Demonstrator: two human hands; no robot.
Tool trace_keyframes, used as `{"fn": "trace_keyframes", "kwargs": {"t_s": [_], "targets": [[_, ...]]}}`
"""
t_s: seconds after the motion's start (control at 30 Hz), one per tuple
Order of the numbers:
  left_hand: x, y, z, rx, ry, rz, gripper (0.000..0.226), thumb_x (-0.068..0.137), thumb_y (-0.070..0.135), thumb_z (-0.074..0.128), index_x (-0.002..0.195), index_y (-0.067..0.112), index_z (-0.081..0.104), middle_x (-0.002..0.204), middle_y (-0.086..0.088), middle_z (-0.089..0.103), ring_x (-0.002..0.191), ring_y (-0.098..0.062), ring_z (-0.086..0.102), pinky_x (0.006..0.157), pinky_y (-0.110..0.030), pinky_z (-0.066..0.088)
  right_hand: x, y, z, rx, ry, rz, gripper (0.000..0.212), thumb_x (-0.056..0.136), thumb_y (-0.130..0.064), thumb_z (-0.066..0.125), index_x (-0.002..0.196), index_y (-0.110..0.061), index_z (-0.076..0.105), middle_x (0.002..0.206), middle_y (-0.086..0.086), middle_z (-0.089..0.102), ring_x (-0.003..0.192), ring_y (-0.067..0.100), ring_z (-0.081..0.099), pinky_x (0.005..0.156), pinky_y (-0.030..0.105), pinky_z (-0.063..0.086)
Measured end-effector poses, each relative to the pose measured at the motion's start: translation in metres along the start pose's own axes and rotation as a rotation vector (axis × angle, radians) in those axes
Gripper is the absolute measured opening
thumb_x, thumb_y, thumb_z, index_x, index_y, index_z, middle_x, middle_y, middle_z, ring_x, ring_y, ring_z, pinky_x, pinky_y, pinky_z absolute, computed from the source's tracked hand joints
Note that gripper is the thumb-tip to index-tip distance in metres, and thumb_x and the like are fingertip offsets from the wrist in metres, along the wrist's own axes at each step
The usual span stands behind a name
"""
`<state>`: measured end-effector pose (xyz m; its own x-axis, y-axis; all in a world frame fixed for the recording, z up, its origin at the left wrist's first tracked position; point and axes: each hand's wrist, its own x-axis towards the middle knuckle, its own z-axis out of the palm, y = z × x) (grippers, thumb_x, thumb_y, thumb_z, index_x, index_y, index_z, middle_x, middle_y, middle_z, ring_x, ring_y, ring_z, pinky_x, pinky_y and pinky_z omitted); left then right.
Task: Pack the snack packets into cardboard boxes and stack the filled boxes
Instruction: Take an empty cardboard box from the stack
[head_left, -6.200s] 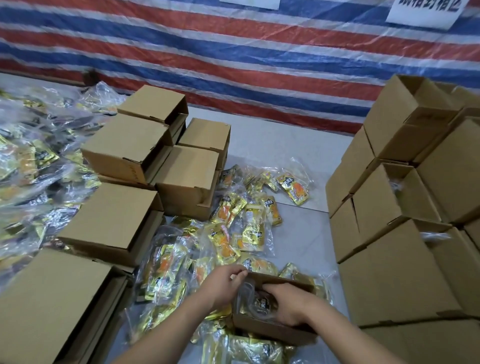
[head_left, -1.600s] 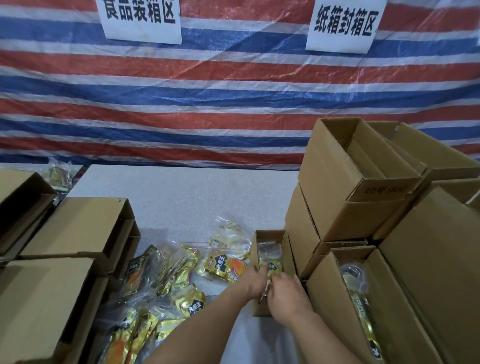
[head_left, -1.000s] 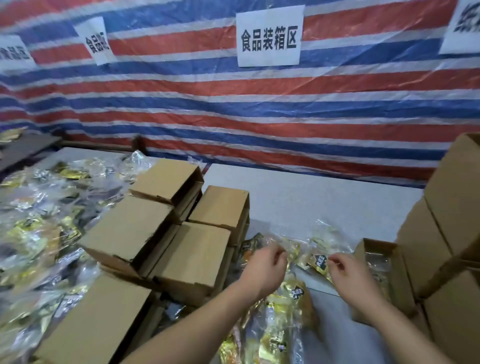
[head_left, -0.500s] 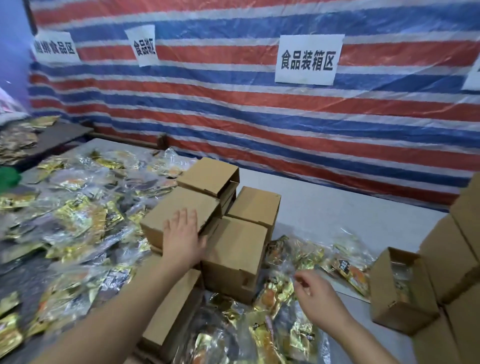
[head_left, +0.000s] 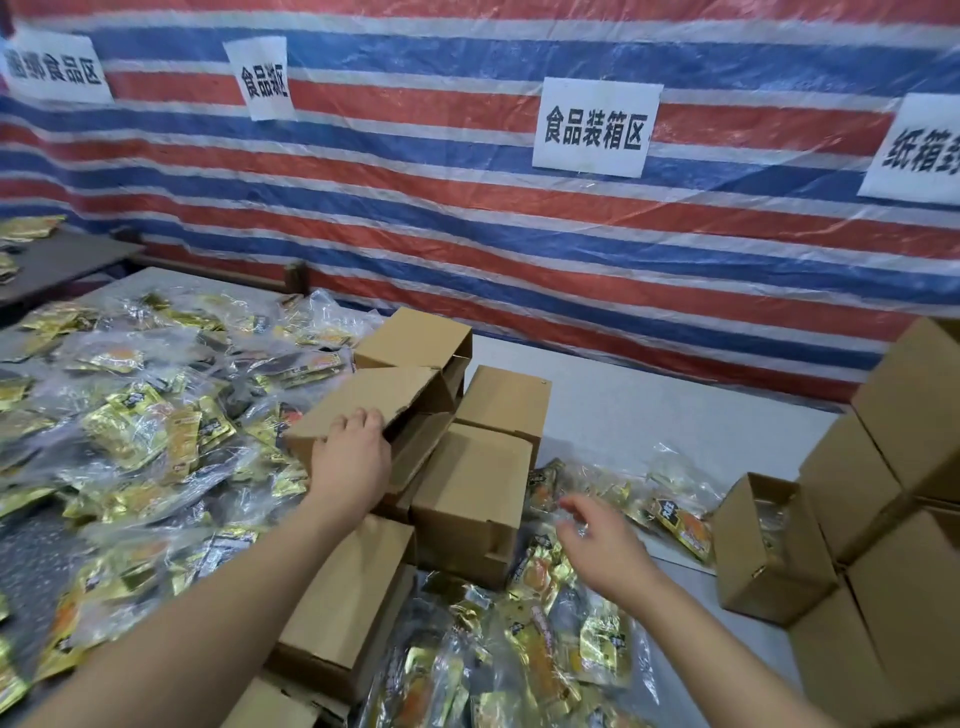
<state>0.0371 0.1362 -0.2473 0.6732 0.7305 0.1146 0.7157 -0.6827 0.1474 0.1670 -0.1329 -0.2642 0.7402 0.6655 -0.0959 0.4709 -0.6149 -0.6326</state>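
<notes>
Cardboard meets the left hand (head_left: 349, 457), which grips the near edge of an empty box (head_left: 363, 410) atop the cluster at mid-worktop. Loosely spread and holding nothing, the right hand (head_left: 597, 543) hovers over snack packets (head_left: 582, 639); a filled box (head_left: 763, 545) sits beside the stacked boxes (head_left: 893, 467) at right.

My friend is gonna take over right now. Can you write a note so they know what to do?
Left hand grips the edge of an empty box in the middle pile.
Right hand is open above the snack packets, holding nothing.
A filled open box stands by the stack on the right.
Left to do: fill the new box, stack it; many packets remain.
</notes>
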Motion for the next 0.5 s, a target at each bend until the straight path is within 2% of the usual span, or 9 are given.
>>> {"fn": "trace_keyframes", "kwargs": {"t_s": [0.07, 0.13, 0.17, 0.23, 0.33, 0.43, 0.47, 0.5], "targets": [[-0.005, 0.004, -0.026, -0.115, 0.081, 0.024, 0.033, 0.098, 0.015, 0.038, 0.126, 0.015, 0.056, 0.123, -0.009, 0.064, 0.104, -0.028, 0.060, 0.076, -0.037, 0.052, 0.004, -0.016, -0.010, 0.042, 0.028, -0.022, 0.040, 0.102, -0.028, 0.050, 0.140, -0.018, 0.051, 0.139, -0.001, 0.053, 0.115, 0.009, 0.050, 0.099, 0.026, 0.039], [-0.013, 0.011, -0.053, -0.237, 0.130, 0.051, 0.031, 0.095, 0.014, 0.043, 0.118, 0.017, 0.063, 0.108, -0.010, 0.069, 0.093, -0.032, 0.064, 0.074, -0.038, 0.054, 0.011, -0.035, -0.026, 0.069, 0.082, -0.047, 0.043, 0.101, -0.028, 0.051, 0.142, -0.017, 0.049, 0.142, 0.000, 0.049, 0.108, 0.005, 0.049, 0.097, 0.025, 0.036], [-0.018, 0.016, -0.066, -0.294, 0.140, 0.077, 0.030, 0.094, 0.014, 0.044, 0.115, 0.016, 0.065, 0.102, -0.009, 0.069, 0.092, -0.032, 0.065, 0.074, -0.038, 0.054, 0.015, -0.045, -0.035, 0.083, 0.116, -0.063, 0.046, 0.100, -0.028, 0.053, 0.145, -0.017, 0.046, 0.145, 0.001, 0.047, 0.111, 0.007, 0.051, 0.098, 0.026, 0.036], [-0.030, 0.028, -0.088, -0.394, 0.110, 0.143, 0.028, 0.094, 0.015, 0.045, 0.112, 0.019, 0.067, 0.095, -0.002, 0.065, 0.091, -0.026, 0.064, 0.075, -0.034, 0.054, 0.021, -0.062, -0.055, 0.106, 0.170, -0.101, 0.055, 0.097, -0.029, 0.058, 0.149, -0.019, 0.040, 0.151, 0.002, 0.041, 0.130, 0.016, 0.047, 0.104, 0.030, 0.035], [-0.047, 0.050, -0.107, -0.574, -0.009, 0.215, 0.025, 0.099, 0.019, 0.046, 0.114, 0.026, 0.065, 0.100, 0.005, 0.064, 0.095, -0.013, 0.061, 0.082, -0.033, 0.057, 0.022, -0.076, -0.085, 0.020, 0.142, -0.164, 0.068, 0.092, -0.032, 0.066, 0.152, -0.024, 0.034, 0.156, 0.000, 0.035, 0.141, 0.020, 0.037, 0.108, 0.030, 0.032], [-0.060, 0.073, -0.110, -0.726, -0.103, 0.299, 0.022, 0.102, 0.020, 0.046, 0.110, 0.029, 0.065, 0.099, 0.011, 0.064, 0.095, -0.005, 0.059, 0.076, -0.023, 0.054, 0.012, -0.070, -0.109, -0.138, 0.070, -0.163, 0.066, 0.090, -0.027, 0.065, 0.150, -0.025, 0.039, 0.154, -0.001, 0.038, 0.138, 0.020, 0.040, 0.105, 0.027, 0.035], [-0.064, 0.081, -0.109, -0.762, -0.132, 0.322, 0.022, 0.102, 0.020, 0.047, 0.107, 0.031, 0.065, 0.098, 0.013, 0.064, 0.094, -0.004, 0.059, 0.073, -0.020, 0.052, 0.008, -0.064, -0.116, -0.167, 0.066, -0.145, 0.058, 0.090, -0.024, 0.064, 0.144, -0.025, 0.046, 0.148, -0.001, 0.046, 0.131, 0.020, 0.048, 0.099, 0.027, 0.043], [-0.067, 0.089, -0.107, -0.788, -0.159, 0.336, 0.022, 0.102, 0.020, 0.047, 0.105, 0.032, 0.066, 0.097, 0.014, 0.064, 0.094, -0.003, 0.060, 0.070, -0.018, 0.051, 0.003, -0.058, -0.121, -0.166, 0.065, -0.128, 0.043, 0.090, -0.023, 0.063, 0.132, -0.026, 0.056, 0.135, 0.000, 0.056, 0.116, 0.018, 0.058, 0.086, 0.025, 0.051]]}}
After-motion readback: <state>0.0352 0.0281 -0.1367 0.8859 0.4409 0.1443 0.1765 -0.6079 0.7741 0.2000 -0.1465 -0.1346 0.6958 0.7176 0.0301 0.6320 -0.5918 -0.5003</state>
